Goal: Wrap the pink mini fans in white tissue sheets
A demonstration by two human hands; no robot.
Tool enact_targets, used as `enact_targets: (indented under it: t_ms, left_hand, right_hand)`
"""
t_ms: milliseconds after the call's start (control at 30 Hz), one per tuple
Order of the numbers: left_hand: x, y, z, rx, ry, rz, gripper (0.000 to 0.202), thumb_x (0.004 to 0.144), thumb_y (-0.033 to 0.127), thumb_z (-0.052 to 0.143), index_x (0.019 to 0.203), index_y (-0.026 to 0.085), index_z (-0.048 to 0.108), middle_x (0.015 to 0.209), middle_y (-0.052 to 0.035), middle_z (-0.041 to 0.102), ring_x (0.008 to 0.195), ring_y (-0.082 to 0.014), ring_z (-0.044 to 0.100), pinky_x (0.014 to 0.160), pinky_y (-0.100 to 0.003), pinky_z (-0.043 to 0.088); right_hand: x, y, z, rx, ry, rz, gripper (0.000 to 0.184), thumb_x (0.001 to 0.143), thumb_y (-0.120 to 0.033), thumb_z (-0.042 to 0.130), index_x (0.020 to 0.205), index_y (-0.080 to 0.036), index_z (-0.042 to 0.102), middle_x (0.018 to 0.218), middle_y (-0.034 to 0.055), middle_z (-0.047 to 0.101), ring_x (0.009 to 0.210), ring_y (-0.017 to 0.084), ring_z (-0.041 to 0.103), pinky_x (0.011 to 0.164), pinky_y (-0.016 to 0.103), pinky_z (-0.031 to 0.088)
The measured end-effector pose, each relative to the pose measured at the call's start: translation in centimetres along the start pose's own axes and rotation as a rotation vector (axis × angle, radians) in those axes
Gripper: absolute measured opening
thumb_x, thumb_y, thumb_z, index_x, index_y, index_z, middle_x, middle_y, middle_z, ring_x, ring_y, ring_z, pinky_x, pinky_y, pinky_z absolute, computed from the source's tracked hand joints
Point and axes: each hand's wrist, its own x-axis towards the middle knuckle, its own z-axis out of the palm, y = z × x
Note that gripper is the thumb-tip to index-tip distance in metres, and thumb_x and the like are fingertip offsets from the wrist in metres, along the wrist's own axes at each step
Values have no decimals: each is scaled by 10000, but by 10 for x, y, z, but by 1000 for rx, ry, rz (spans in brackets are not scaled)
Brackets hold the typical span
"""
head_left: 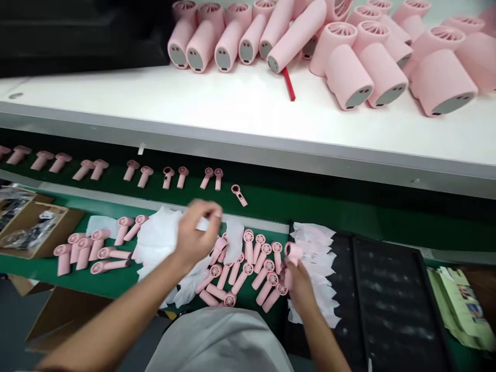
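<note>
Here, both hands are filled.
A white sheet (163, 235) is pinched by the left hand (197, 235), a pink fan (293, 252) by the right hand (298, 284).

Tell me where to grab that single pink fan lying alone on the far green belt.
Pinch the lone fan by its slim handle, coming from above on the near right side. The handle points that way, lies flat and has bare belt around it. The round head is wider and harder to pinch.

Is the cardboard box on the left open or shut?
Open: the box has its flaps spread, and dark bagged items show inside.
</note>
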Motion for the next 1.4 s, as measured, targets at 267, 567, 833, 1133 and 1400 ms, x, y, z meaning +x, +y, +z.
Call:
enact_targets:
  t_ms: [267,567,833,1133,1400]
  left_hand:
    - [60,-86,94,-106,-297,35,163,715,259,659,840,159,683,1182,-182,610,1292,-432,381,1111,-632,202]
    - [-19,-21,-28,-347,-659,222,195,929,318,460,940,275,650,1500,-38,359,1308,-292,428,995,-384,426]
    - [-70,9,-45,-580,-509,168,146,872,189,478,772,238,571,1499,-6,307,1425,-310,245,1097,-445,354]
    - [-109,-21,-16,-1062,-281,-280,457,842,402,647,1267,417,483,1571,-1,248,1431,-311,282,1126,-496,328]
    - [-155,-10,62,-1564,-577,-433,965,527,670,820,1354,312,475,1491,-131,420,1401,-367,339,1186,-517,188]
  right_hand:
    - [-52,16,29,74,-7,84,275,750,-500,723,730,-246,619,556,6,530,453,186,479,436,342,394]
    - [-56,-100,61,-83,-302,-305,364,769,-317,740,1109,-213,661,1193,81,656,1143,251,587,996,402,471]
    - [-88,-140,111,-566,-705,-297,265,780,-224,664,1044,-200,663,824,16,677,697,150,607,568,234,506]
    - [-103,-123,98,-495,-502,-169,233,751,-367,719,864,-185,626,601,-13,614,491,142,537,433,249,442]
    - [-124,-100,113,-406,189,-438,248,757,-421,706,851,-214,608,800,74,651,804,237,601,674,356,529]
